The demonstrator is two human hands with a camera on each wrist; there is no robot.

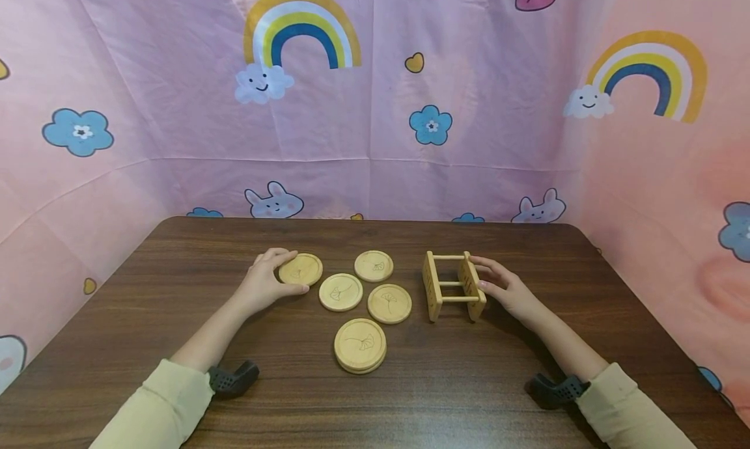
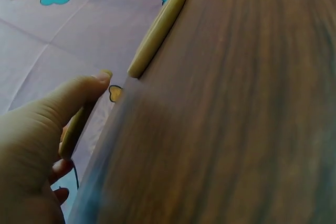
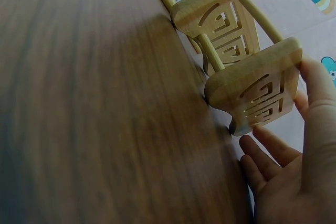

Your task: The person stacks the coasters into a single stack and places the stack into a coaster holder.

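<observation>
On the left of the table my left hand (image 1: 266, 282) holds a round wooden coaster (image 1: 301, 269) by its edge, thumb at the near side and fingers at the far side. In the left wrist view, the coaster's rim (image 2: 76, 129) shows between the thumb and fingers. My right hand (image 1: 508, 295) holds the right side panel of a small wooden coaster rack (image 1: 433, 286), thumb and fingers spread around the panel's outer face. Cut-out line patterns mark the rack's panels (image 3: 262, 95), which thin rods (image 3: 258, 16) join.
Three loose coasters lie between the hands: one at the back (image 1: 374, 266), one at left (image 1: 341, 293), one at right (image 1: 389, 304). Nearer me sits a short coaster stack (image 1: 360, 346). A patterned pink cloth (image 1: 375, 110) surrounds the dark wooden table (image 1: 445, 384).
</observation>
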